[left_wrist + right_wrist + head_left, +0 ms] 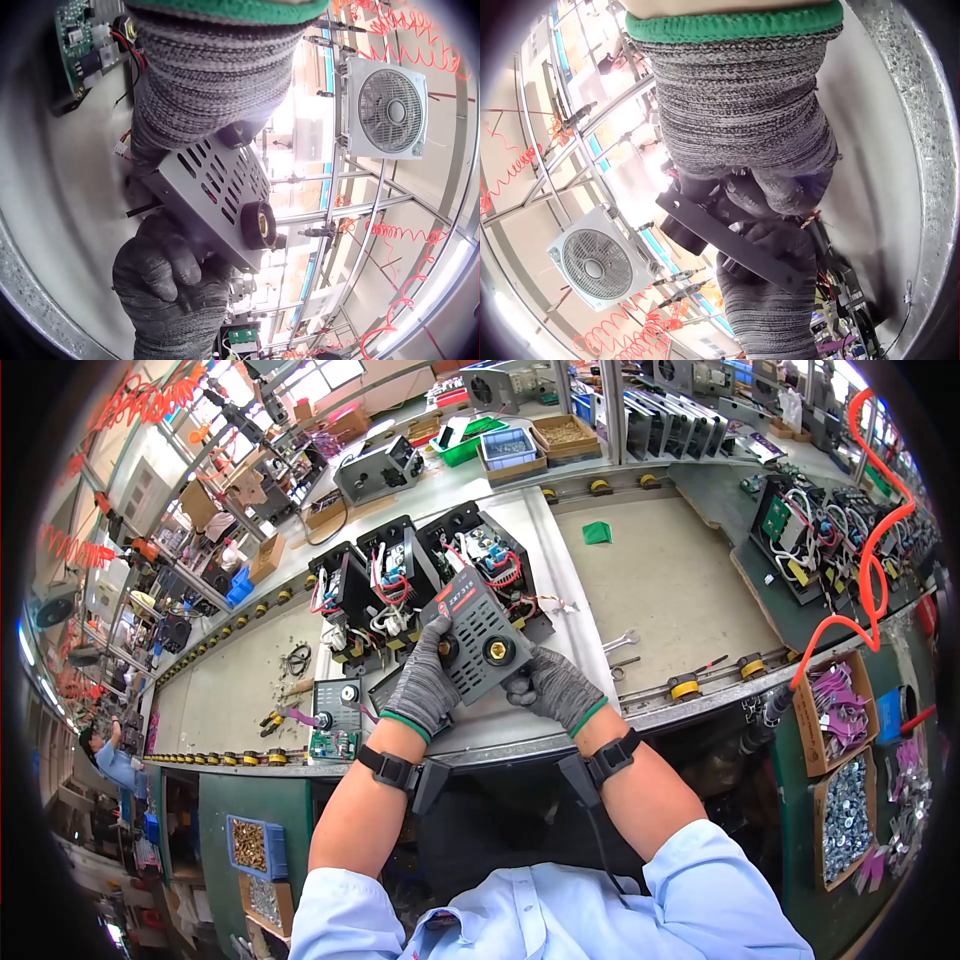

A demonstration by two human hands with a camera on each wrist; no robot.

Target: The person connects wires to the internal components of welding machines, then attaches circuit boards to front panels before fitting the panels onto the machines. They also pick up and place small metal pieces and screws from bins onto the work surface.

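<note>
Both hands wear grey knit gloves with green cuffs. Between them, tilted above the bench, is a grey slotted metal panel [478, 635] with a red and black label and round black sockets with brass centres. My left hand [425, 678] grips its left side, thumb over the front near one socket. On the lower right edge, my right hand [562, 688] holds the panel with curled fingers. The left wrist view shows the panel's slots and a brass-centred socket [259, 225]; in the right wrist view the panel [731, 244] appears edge-on. Just beyond stand several open black power units [395, 570] with wires.
Left of the hands lies another panel [338, 698] beside a green circuit board [335, 744]. Wrenches [622, 641] lie on the right. An orange coiled hose [868, 575] hangs at far right, above boxes of purple parts [840, 705] and metal hardware [845, 815].
</note>
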